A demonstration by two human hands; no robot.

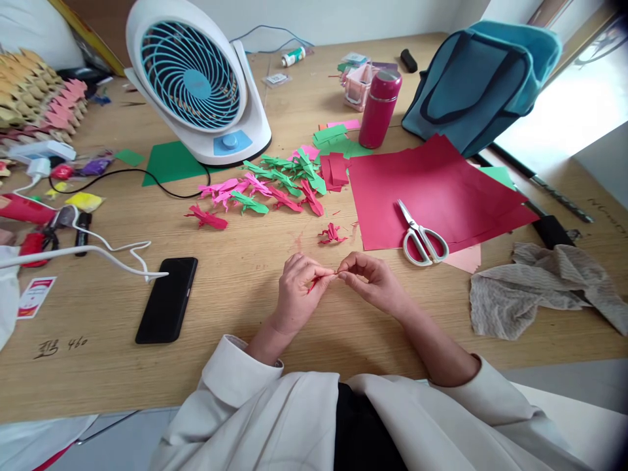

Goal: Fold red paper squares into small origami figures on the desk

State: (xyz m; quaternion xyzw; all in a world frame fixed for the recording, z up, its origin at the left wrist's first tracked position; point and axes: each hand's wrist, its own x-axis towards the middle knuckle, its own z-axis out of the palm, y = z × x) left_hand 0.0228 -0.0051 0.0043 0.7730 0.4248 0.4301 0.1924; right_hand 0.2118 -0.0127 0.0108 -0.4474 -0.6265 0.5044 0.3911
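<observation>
Both hands meet above the wooden table, fingertips nearly touching. My left hand [300,286] is closed around a small piece of red paper [313,285], most of it hidden by the fingers. My right hand [371,280] pinches at the tip of that piece, thumb against forefinger. Just beyond the fingers sits a small red folded-paper figure [332,234] with thin legs. Farther back lie several folded figures, among them a green one [250,203], a pink one [220,191] and a dark red one [208,218]. White-handled scissors [422,241] rest on large red paper sheets [392,190] to the right.
A white fan [196,85] stands at the back left, a black phone [167,301] at the left. A red flask [380,108] and a blue bag [475,85] stand at the back right. A grey cloth [534,288] lies right. A white cable [98,252] crosses the left side.
</observation>
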